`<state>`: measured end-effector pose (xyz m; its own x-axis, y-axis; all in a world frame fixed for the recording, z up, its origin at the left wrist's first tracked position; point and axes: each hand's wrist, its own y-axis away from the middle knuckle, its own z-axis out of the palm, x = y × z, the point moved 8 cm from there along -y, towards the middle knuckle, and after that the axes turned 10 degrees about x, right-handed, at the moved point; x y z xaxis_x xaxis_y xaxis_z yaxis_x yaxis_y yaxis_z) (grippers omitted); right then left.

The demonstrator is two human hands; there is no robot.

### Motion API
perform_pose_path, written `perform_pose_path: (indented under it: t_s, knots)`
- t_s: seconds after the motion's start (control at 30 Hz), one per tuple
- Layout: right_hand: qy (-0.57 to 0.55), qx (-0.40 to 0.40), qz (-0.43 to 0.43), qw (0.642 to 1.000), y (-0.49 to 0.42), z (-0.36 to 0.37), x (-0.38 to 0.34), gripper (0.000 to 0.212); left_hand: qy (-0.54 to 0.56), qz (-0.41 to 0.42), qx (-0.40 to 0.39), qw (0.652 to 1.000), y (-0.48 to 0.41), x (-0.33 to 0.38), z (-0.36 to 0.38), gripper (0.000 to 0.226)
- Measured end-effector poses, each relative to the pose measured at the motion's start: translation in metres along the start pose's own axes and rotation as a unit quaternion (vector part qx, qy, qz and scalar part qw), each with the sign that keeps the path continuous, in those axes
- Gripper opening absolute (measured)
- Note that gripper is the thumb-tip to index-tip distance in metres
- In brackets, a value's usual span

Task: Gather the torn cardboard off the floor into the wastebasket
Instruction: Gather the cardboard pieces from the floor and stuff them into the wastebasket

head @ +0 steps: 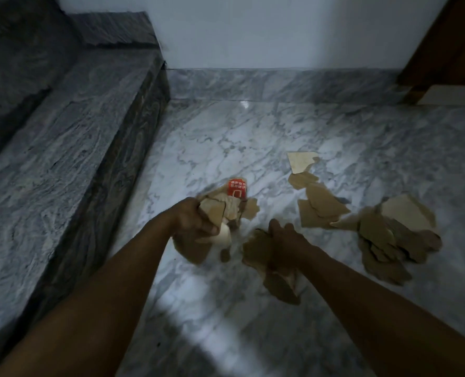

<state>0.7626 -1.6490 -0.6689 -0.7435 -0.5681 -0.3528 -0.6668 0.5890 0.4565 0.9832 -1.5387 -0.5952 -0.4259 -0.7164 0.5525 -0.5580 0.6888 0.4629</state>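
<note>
Several cardboard scraps [322, 210] on open floor [253, 142], left hand [194, 219] full (stone step [62, 137] close)

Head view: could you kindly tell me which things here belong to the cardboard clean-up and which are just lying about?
Belongs to the job: left hand gripping a cardboard bundle; right hand on brown scraps, grip blurred; middle scraps; far-right pile. No wastebasket in view.
Just there: grey stone step; white wall; wooden door frame.
</note>
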Motion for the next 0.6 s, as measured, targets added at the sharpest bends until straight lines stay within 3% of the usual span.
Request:
perform_pose_path:
  t_s: [0.07, 0.17, 0.27, 0.37, 0.5, 0.6]
  knots:
    - [-0.047, 0.003, 0.016, 0.999, -0.001, 0.001, 0.004, 0.094, -0.005, 0.007, 0.010, 1.000, -0.020, 0.019, 0.007, 0.046]
    - [-0.011, -0.016, 0.012, 1.000, -0.001, 0.000, 0.007, 0.062, -0.098, 0.017, 0.028, 0.995, -0.042, 0.028, 0.037, 0.053]
    - [0.013, 0.000, 0.001, 1.000, 0.003, 0.000, 0.007, 0.051, -0.163, 0.048, 0.092, 0.981, -0.042, 0.029, 0.054, 0.063]
    - [0.010, -0.004, 0.001, 1.000, 0.007, 0.002, 0.005, 0.052, -0.109, 0.061, 0.110, 0.986, -0.034, 0.030, 0.056, 0.061]
    - [-0.007, -0.065, -0.059, 0.996, 0.009, -0.011, -0.011, 0.043, 0.028, 0.064, 0.082, 0.994, -0.019, 0.026, 0.031, 0.084]
    - [-0.042, -0.053, -0.106, 0.992, 0.010, -0.028, -0.042, 0.044, 0.084, 0.027, 0.096, 0.991, -0.010, 0.001, -0.008, 0.078]
